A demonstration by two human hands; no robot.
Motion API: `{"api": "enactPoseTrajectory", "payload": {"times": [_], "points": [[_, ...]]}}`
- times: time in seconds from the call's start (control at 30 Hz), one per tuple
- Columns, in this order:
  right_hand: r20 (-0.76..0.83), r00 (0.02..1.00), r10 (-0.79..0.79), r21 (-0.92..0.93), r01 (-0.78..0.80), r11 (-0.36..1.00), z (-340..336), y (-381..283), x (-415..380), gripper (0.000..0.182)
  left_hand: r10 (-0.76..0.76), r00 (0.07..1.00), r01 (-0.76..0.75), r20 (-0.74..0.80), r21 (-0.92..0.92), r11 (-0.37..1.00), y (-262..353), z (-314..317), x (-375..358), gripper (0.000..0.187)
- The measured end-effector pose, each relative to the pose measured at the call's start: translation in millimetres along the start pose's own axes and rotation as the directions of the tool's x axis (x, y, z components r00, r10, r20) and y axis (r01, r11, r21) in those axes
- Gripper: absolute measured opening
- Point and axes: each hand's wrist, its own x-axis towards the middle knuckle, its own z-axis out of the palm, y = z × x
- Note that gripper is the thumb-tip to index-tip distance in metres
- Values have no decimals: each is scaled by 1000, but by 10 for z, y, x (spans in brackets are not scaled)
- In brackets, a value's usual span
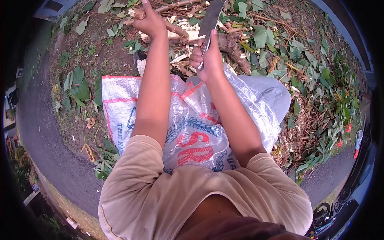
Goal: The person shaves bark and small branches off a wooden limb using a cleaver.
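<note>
My left hand [151, 23] is closed round a cut branch [178, 30], its pale, splintered end poking out on the left side. The branch's other end reaches right, over a thick log [234, 48] on the ground. In my right hand [209, 58] is the handle of a machete, fingers wrapped round it and thumb along the top. The broad, dark machete blade [211, 18] points up and away, above the log. Pale wood chips [182, 56] lie round the log. A white woven plastic sack [156, 106] with red and blue print covers my lap.
Leafy cuttings [264, 37] and thin sticks litter the ground ahead and to the right. More chips [304, 136] are heaped at the right. Bare soil [108, 60] with scattered leaves lies on the left, beside a grey paved strip [40, 100].
</note>
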Motion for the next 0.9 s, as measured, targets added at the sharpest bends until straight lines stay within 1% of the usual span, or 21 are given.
{"api": "enactPoseTrajectory", "payload": {"times": [0.03, 0.1, 0.13, 0.17, 0.2, 0.27, 0.3, 0.33, 0.4, 0.43, 0.47, 0.53, 0.6, 0.67, 0.7, 0.73, 0.77, 0.8, 0.83, 0.87, 0.9], "points": [[16, 996, -93, -3, 93, 996, 57, -131, -87, 60, -44, 999, 44, 11, 16, 999, -27, -35, -1, 37], [86, 948, -306, -36, 310, 950, 128, -320, -175, 59, -25, 998, 28, -52, 41, 999, -300, -140, 114, 37], [82, 916, -392, -66, 398, 915, 129, -345, -158, 60, -5, 995, 10, -98, 58, 998, -350, -173, 136, 38], [48, 872, -488, -83, 490, 868, 141, -279, -123, 61, -6, 995, 12, -99, 59, 998, -384, -223, 152, 38], [13, 814, -580, -103, 578, 809, 149, -149, -84, 61, -16, 991, 23, -132, 57, 998, -406, -259, 166, 39], [-63, 870, -489, -143, 477, 867, -65, 350, 113, 60, -31, 982, 39, -185, 38, 999, -384, -199, 192, 42], [-118, 964, -237, -202, 210, 956, -187, 569, 196, 59, -35, 989, 37, -146, 16, 999, -316, -178, 146, 43], [-188, 982, 28, -242, -74, 968, -288, 755, 268, 58, -35, 990, 37, -135, 9, 999, -283, -155, 117, 43], [-118, 992, -53, -413, 0, 911, -357, 1009, 411, 58, -54, 993, 58, -103, 31, 998, -235, -169, 66, 44], [-103, 995, -11, -326, -24, 945, -252, 927, 340, 58, -91, 991, 91, -101, -2, 996, -208, -186, 51, 43], [-96, 995, -9, -325, -23, 945, -231, 857, 316, 58, -84, 991, 84, -102, -1, 996, -182, -198, 45, 43], [-105, 985, 140, 13, -139, 990, -245, 634, 289, 56, -125, 978, 120, -168, -37, 992, -141, -180, 40, 42], [-115, 982, 147, 35, -144, 989, -240, 423, 287, 56, -156, 975, 146, -156, -70, 987, -16, -108, 28, 39], [-48, 985, 168, 179, -158, 971, -223, 202, 240, 57, -118, 992, 123, 40, -151, 981, 106, -40, 7, 41], [20, 996, 88, 153, -90, 984, -216, 105, 182, 58, -88, 995, 94, 51, -120, 988, 102, -18, -8, 35], [18, 996, 93, 150, -94, 984, -139, -33, 79, 58, -91, 995, 96, 46, -118, 988, 56, -6, -28, 35], [72, 995, -74, 66, 69, 995, -28, -183, -40, 58, -65, 995, 74, 70, -131, 989, -14, -6, -45, 35], [140, 964, -227, -7, 230, 973, 82, -295, -149, 58, -40, 995, 52, 92, -141, 989, -85, -43, -35, 36], [172, 925, -338, -39, 349, 936, 192, -397, -238, 59, -13, 999, 17, 36, -118, 993, -172, -80, 41, 33], [207, 871, -445, -66, 467, 882, 271, -467, -293, 59, -15, 999, 19, 31, -112, 994, -217, -121, 106, 33], [196, 809, -554, -126, 581, 804, 294, -481, -297, 59, -44, 999, 47, 29, -101, 994, -251, -168, 158, 31]]}}
